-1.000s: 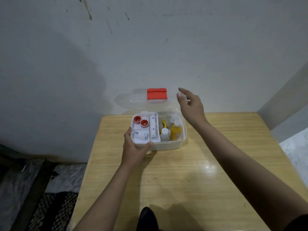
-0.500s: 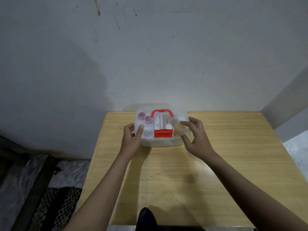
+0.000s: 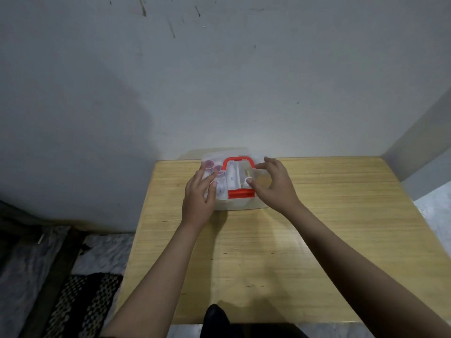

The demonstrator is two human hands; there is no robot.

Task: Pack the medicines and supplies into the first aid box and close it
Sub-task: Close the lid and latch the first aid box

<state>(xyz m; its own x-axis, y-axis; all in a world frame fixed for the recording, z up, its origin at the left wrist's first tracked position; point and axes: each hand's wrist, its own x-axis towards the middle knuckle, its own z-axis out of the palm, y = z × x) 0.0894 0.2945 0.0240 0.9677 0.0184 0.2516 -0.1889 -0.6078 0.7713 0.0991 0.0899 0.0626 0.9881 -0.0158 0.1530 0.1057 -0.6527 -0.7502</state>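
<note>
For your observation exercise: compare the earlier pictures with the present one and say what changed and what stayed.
The clear lid swung down from upright onto the first aid box. The right hand came down from the air onto it; the left hand moved from the front edge onto the lid. Box, contents and table stayed put.

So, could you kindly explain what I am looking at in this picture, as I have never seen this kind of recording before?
There is no machine here: a person wears a camera on the head, looking forward and down at two bare arms. On the wooden table, against the wall, stands a clear first aid box with its lid down, showing a red handle and a red latch. Supplies show dimly through the lid. The left hand lies flat on the lid's left side; the right hand rests its fingertips on the right side. Neither hand grips anything.
</note>
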